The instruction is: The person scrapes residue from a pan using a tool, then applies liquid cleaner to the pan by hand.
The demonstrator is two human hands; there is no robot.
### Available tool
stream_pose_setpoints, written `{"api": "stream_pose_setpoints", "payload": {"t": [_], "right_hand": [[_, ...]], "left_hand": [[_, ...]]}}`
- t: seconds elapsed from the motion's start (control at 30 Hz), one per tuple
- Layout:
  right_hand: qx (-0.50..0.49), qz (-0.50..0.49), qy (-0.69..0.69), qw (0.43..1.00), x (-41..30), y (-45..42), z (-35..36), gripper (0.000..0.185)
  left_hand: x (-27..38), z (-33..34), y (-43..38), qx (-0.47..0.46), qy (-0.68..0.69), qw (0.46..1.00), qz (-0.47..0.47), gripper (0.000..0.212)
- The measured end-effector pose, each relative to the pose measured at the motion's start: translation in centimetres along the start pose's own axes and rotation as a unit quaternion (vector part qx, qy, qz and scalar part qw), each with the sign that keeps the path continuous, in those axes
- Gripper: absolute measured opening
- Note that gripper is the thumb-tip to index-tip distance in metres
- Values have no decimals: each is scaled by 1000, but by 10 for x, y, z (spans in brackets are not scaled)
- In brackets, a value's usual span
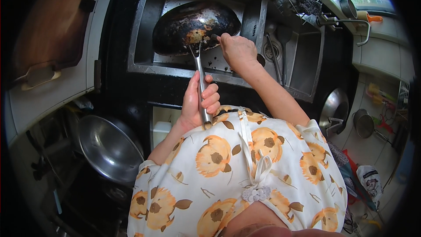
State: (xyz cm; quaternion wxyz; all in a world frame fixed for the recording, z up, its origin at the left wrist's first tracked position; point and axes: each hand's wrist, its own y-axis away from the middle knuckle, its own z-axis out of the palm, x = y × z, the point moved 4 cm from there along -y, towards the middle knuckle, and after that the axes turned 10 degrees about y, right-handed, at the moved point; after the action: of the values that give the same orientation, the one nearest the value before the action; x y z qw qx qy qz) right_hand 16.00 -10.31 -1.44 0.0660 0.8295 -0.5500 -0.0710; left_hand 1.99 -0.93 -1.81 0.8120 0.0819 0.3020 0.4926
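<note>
A blackened wok (pixel 181 18) is tilted over the left basin of a steel sink (pixel 142 68), its burnt outer side facing up. My left hand (pixel 200 100) is wrapped around its steel handle (pixel 198 64), whose end reaches back to my shirt. Bare tan patches show in the char near the handle joint. In my right hand (pixel 238 51) is a small tool with a dark, rounded end (pixel 214 37), which sits at the wok's edge, right of the handle; my fingers hide the rest of it. Dark flakes (pixel 210 63) lie on the basin floor.
The right basin holds a ladle (pixel 270 28) and a dark spatula (pixel 285 36) beside the drain (pixel 271 51). A wire rack (pixel 296 0) stands behind. A large metal bowl (pixel 108 148) is at lower left; a metal lid (pixel 334 112) and a strainer (pixel 363 123) are on the right.
</note>
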Motion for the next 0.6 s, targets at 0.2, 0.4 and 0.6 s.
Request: {"api": "stream_pose_setpoints", "payload": {"t": [0.2, 0.4, 0.6], "right_hand": [[52, -47, -22, 997, -5, 11, 18, 29], [-3, -82, -32, 996, -14, 31, 15, 26], [20, 2, 14, 1000, 36, -5, 1, 28]], "left_hand": [[0, -3, -4, -2, -7, 1000, 0, 39], [3, 3, -6, 13, -16, 1000, -1, 38], [0, 3, -5, -7, -2, 1000, 7, 37]]}}
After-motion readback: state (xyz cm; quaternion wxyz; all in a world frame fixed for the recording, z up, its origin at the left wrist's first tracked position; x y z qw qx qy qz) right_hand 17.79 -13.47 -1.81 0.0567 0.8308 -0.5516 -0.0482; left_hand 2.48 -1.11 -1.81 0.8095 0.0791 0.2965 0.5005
